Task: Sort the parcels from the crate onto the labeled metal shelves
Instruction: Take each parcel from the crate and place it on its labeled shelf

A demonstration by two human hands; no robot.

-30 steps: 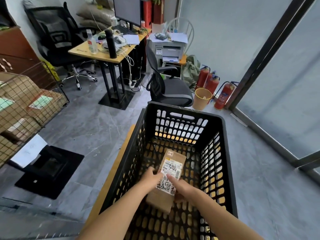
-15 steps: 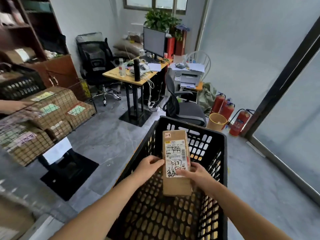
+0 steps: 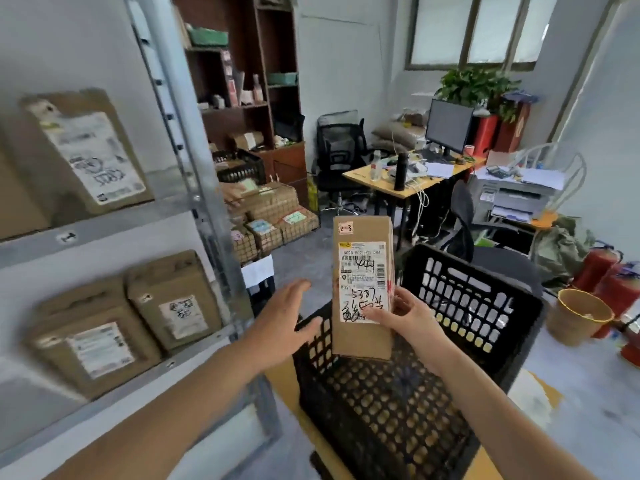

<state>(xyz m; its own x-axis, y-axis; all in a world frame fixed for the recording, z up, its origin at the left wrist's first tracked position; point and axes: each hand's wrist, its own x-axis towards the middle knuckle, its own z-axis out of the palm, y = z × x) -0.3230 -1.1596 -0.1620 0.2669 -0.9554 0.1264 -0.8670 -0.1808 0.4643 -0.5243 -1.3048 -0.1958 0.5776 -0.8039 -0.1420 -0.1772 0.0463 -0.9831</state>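
- Centre of frame: parcel (image 3: pixel 362 289) held upright above the black crate (image 3: pixel 467 303), label toward the camera, tag "2-3" at its top.
- Right hand (image 3: pixel 414 318) grips the parcel's lower right edge, thumb curled onto the label.
- Left hand (image 3: pixel 282 318) sits just left of the parcel and apart from it, fingers extended, holding nothing.
- Left of frame: metal shelves (image 3: pixel 104 233) carry labelled boxes (image 3: pixel 173 299) on two levels.

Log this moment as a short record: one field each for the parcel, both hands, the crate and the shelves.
held item: slim brown cardboard parcel, upright, corner tag reads 2-3
holder: right hand grips its lower right edge
other hand: left hand, fingers spread, beside the parcel, not touching it
below: black plastic lattice crate
destination: grey metal shelves at left, shelved brown parcels on two levels
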